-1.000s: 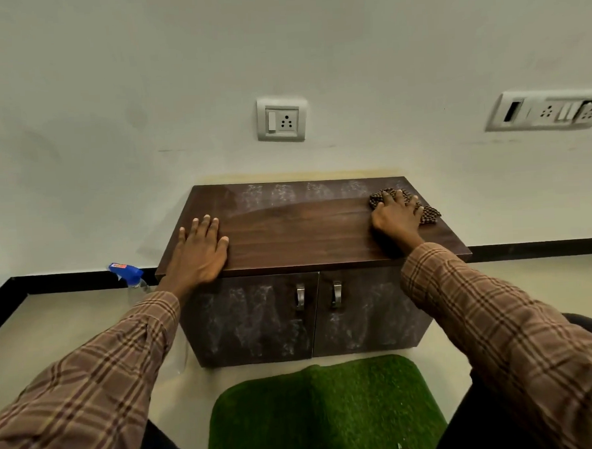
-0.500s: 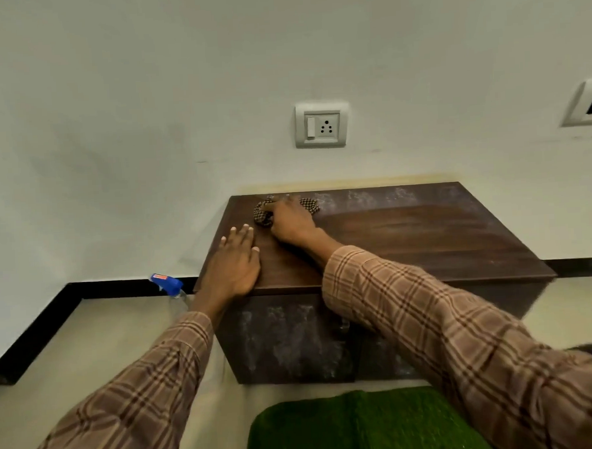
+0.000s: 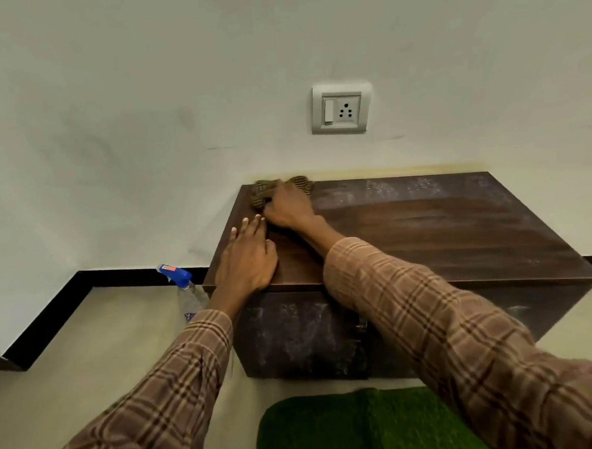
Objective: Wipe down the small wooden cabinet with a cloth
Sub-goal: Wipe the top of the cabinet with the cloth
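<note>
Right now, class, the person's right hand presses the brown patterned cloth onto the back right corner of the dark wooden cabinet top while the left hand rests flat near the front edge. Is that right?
One detail is wrong. The head view shows the right hand pressing the brown patterned cloth at the back left corner of the dark wooden cabinet top, not the right. The left hand does rest flat near the front edge.

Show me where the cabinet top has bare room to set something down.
The cabinet top is bare from the right forearm to its right edge, front to back, though a dusty strip runs along the wall. The rear left corner is crowded: the right hand presses the cloth there, and the left hand rests flat just in front.
</note>
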